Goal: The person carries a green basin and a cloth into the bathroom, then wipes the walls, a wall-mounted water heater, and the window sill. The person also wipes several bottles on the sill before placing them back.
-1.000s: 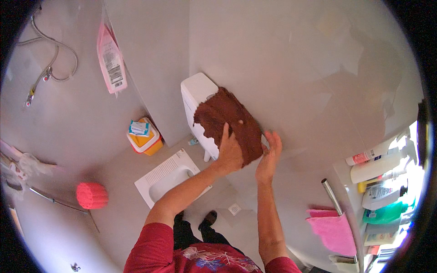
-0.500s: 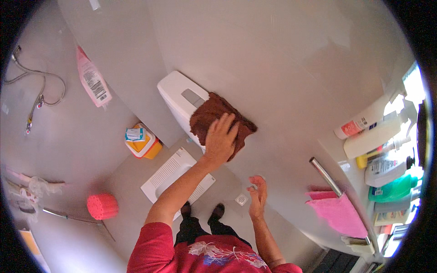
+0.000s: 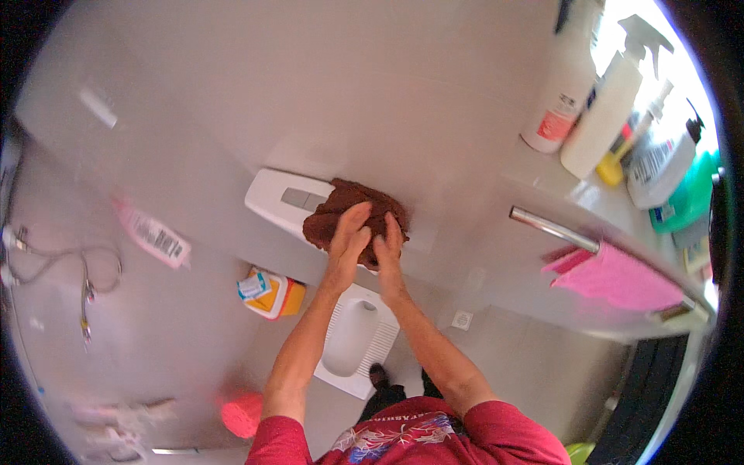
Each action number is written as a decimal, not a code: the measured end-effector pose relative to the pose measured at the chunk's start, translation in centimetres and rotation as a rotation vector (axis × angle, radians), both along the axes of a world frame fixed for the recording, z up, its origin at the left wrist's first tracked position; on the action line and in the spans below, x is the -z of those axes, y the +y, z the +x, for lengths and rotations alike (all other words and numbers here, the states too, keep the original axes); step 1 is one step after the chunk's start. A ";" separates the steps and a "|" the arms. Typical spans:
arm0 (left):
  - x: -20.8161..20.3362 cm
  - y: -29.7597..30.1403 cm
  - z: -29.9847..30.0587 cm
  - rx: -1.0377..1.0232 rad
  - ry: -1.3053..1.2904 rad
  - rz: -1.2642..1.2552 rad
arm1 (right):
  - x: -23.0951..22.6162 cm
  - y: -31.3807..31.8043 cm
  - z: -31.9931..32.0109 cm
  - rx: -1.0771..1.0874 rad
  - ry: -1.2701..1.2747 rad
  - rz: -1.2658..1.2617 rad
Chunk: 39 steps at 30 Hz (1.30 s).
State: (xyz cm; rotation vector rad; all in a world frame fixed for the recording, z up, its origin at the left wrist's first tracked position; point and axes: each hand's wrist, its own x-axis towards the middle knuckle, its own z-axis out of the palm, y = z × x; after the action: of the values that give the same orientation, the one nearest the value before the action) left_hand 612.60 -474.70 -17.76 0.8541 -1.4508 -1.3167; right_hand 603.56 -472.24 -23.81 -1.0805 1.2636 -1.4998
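Note:
A dark brown cloth (image 3: 329, 221) lies bunched over the right part of a white flush tank (image 3: 267, 194) fixed to the wall. My left hand (image 3: 347, 244) is on the cloth, fingers bent into its folds. Close beside it, my right hand (image 3: 390, 260) grips the cloth too, its thumb toward the left hand. Parts of the fingertips are lost in the folds. Below the tank, a white squat toilet (image 3: 349, 333) is set in the floor.
A yellow and white bin (image 3: 283, 298) with a blue-white packet on it stands left of the toilet. Right are a metal rail (image 3: 554, 229) with a pink cloth (image 3: 620, 279) and a shelf of several bottles (image 3: 601, 116). A pink bottle (image 3: 159, 240) and red stool (image 3: 242, 413) are left.
My right hand has come up from the lower right onto the brown cloth beside my left. The cloth is more bunched, and the whole view has turned and shifted.

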 end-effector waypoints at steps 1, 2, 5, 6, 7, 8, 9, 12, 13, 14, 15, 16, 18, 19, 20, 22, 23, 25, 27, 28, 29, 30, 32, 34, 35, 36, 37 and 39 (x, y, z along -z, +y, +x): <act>-0.4 0.4 0.7 -0.080 -0.088 -0.072 | 0.2 -0.5 1.2 0.063 0.062 0.048; -0.9 0.7 1.6 -0.167 -0.174 -0.148 | 0.2 -0.9 2.3 0.117 0.123 0.099; -1.7 0.7 3.6 -0.295 -0.217 -0.141 | 2.5 -1.9 3.7 0.327 0.110 0.056; -1.2 0.5 4.2 -0.310 -0.269 -0.156 | 3.9 -2.5 4.0 0.398 0.061 0.020; -0.5 0.2 4.8 -0.323 -0.319 -0.174 | 6.0 -3.2 4.3 0.419 0.047 0.022; 0.2 -0.2 5.3 -0.333 -0.368 -0.196 | 8.4 -4.0 4.3 0.446 0.033 0.021; 0.7 -0.5 5.4 -0.305 -0.427 -0.256 | 10.7 -4.7 4.0 0.480 0.021 0.021; 1.2 -0.6 4.9 -0.247 -0.436 -0.396 | 13.5 -5.1 3.8 0.466 -0.045 0.068; 2.5 -1.0 5.0 -0.226 -0.442 -0.403 | 13.9 -5.1 3.7 0.443 -0.056 0.096; 3.2 -1.2 4.6 -0.230 -0.581 -0.517 | 13.7 -4.9 3.2 0.419 -0.050 0.127; 3.7 -1.2 4.5 -0.255 -0.722 -0.630 | 12.6 -4.6 2.9 0.366 -0.006 0.160; 4.4 -1.4 4.3 -0.291 -0.859 -0.739 | 10.8 -4.2 2.4 0.302 0.062 0.195; 5.7 -1.4 3.4 -0.333 -0.931 -0.815 | 4.2 -2.5 -0.9 0.165 0.420 0.326; 6.1 -1.4 3.9 -0.386 -0.947 -0.837 | 1.2 -1.8 -1.8 0.071 0.624 0.364; 6.2 -1.4 4.1 -0.434 -0.955 -0.868 | -1.8 -0.4 -2.8 -0.010 0.736 0.413; 6.1 -1.5 3.2 -0.463 -0.893 -0.923 | 2.3 -0.3 -5.4 0.370 1.078 0.070; 6.2 -1.4 3.1 -0.489 -0.876 -0.934 | 2.4 0.5 -6.8 0.455 0.909 -0.024; 7.0 -1.8 3.0 -0.566 -0.819 -0.983 | 2.9 1.0 -9.0 0.601 0.704 -0.224; 7.6 -2.4 2.1 -0.624 -0.717 -1.069 | 2.0 0.5 -11.4 0.732 0.712 -0.403; 8.1 -2.6 2.3 -0.638 -0.760 -1.107 | 1.8 -0.5 -12.0 0.760 0.755 -0.493; 8.6 -2.7 2.7 -0.651 -0.804 -1.144 | 1.4 -1.5 -12.3 0.786 0.817 -0.578; 9.2 -2.9 3.3 -0.672 -0.859 -1.178 | 1.3 -3.1 -12.1 0.788 0.894 -0.655; 9.5 -3.1 3.1 -0.682 -0.843 -1.191 | 0.8 -5.2 -11.8 0.807 1.075 -0.778; 9.7 -3.1 2.5 -0.677 -0.798 -1.216 | 1.1 -6.5 -11.5 0.802 1.263 -0.851; 9.9 -3.3 2.6 -0.702 -0.774 -1.254 | 2.2 -7.3 -11.0 0.769 1.349 -0.881; 10.2 -3.6 2.4 -0.750 -0.729 -1.305 | 3.4 -7.4 -10.8 0.710 1.472 -0.828; 10.5 -3.9 2.2 -0.795 -0.681 -1.354 | 4.8 -7.3 -11.0 0.640 1.624 -0.745; 11.1 -4.3 2.6 -0.856 -0.641 -1.394 | 7.3 -6.6 -11.3 0.595 1.922 -0.908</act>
State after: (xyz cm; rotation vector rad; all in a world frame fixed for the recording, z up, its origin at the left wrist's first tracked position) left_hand 615.17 -478.97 -28.87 0.7184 -1.6844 0.7023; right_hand 592.25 -478.81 -31.08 -3.4087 2.1878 -1.0940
